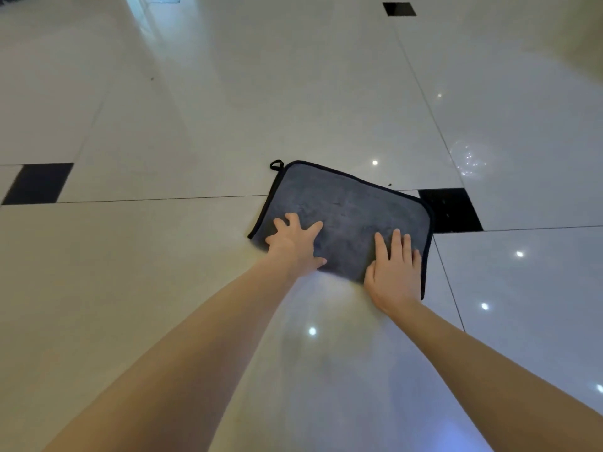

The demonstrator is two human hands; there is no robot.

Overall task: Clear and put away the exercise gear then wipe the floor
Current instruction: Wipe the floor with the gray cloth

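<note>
Two bare forearms reached forward from the bottom of the view over the glossy pale tiled floor (169, 132). The left hand (295, 244) lay flat with its fingers spread on the near-left part of a grey microfibre cloth (346, 216), and the right hand (394, 269) lay flat with fingers straight and together on the cloth's near-right corner; neither hand curled round anything. The cloth was spread flat on the floor, edged in dark binding, with a small hanging loop (276, 165) at its far-left corner. Its far-right edge just met a black inset tile (452, 210). A tiny dark speck, possibly a crumb, sat on the floor just beyond the cloth's far edge. Another black inset tile (39, 183) lay well apart to the left, and a third (399, 9) lay far ahead.
</note>
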